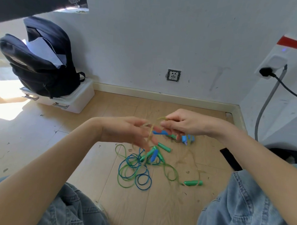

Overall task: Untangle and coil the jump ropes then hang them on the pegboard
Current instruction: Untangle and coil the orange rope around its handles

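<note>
Right hand [182,124]: raised over the floor, fingers curled, pinching a pale yellowish rope [151,129] at its top loop.
Left hand [127,131]: just beside the right one, fingers spread and fairly straight, the yellowish rope running across and between them; whether any finger truly grips it cannot be told through the blur.
Yellowish rope: strung between both hands, its lower length hanging down toward the pile and faint against the wood.
Blue rope [142,181]: lying on the floor in several overlapping loops, tangled with the green rope [125,174].
Green rope: looped through the blue one, one strand trailing right to a lone green handle [193,183].
Handle cluster [155,153]: green and blue handles lie crossed at the top of the tangle, directly under the hands.
Blue handles [188,139]: a further few lie on the floor beneath the right hand, partly hidden by it.
Wooden floor [85,160]: light planks, scattered with small bits of debris.
Knees [245,200]: in blue denim, one at either side of the pile.
Wall socket [173,75]: set low on the white wall behind the ropes.
Black backpack [40,61]: open at the top, standing on a white storage box [74,101] at the far left.
Power strip [274,63]: mounted on the right wall, a black plug in it and cables hanging down.
</note>
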The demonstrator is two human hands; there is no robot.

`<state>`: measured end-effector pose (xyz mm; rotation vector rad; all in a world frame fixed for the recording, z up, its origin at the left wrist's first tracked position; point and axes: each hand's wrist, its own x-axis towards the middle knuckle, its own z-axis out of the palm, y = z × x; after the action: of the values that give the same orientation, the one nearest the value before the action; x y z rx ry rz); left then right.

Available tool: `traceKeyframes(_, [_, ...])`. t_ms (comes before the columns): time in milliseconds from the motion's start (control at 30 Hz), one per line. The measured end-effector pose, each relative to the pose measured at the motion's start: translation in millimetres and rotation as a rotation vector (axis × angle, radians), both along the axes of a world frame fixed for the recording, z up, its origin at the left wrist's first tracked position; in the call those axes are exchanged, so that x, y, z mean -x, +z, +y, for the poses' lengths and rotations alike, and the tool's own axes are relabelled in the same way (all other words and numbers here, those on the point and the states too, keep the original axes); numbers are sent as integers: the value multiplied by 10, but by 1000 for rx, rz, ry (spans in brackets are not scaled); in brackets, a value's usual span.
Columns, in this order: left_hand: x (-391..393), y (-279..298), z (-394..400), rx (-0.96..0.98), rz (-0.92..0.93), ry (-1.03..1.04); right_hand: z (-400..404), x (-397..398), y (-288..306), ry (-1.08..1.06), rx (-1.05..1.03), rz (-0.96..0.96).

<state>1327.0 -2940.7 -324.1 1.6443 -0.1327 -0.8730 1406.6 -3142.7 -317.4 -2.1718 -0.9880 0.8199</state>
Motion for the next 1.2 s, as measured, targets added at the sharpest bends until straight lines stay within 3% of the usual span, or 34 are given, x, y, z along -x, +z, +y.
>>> traceKeyframes(133, [-54,33,-25,186,76,74,78,26,8,40,25,-43])
traceKeyframes(300, [-40,52,-14,81,6,92,11,-10,-69,84,113,-80])
traceKeyframes(467, [-31,66,119,-57,-44,116,-126,-126,-136,49,516,-314])
traceKeyframes(500, [-27,63,132,-89,-48,99,-135,-132,-126,27,496,-305])
traceKeyframes(633, [-2,28,-39,-34,23,33,67,35,-40,72,52,-80])
traceKeyframes(800, [-50,51,-73,-134,-43,149,46,-18,-53,83,176,-174])
traceKeyframes(967, [-31,41,8,-370,-46,-9,-60,-121,-143,89,436,-378])
traceKeyframes(1100, [-17,36,-58,-310,-44,-9,14,-20,-107,100,196,-184])
traceKeyframes(1200, [-27,-12,-185,-258,-145,86,120,65,-79,122,41,-116])
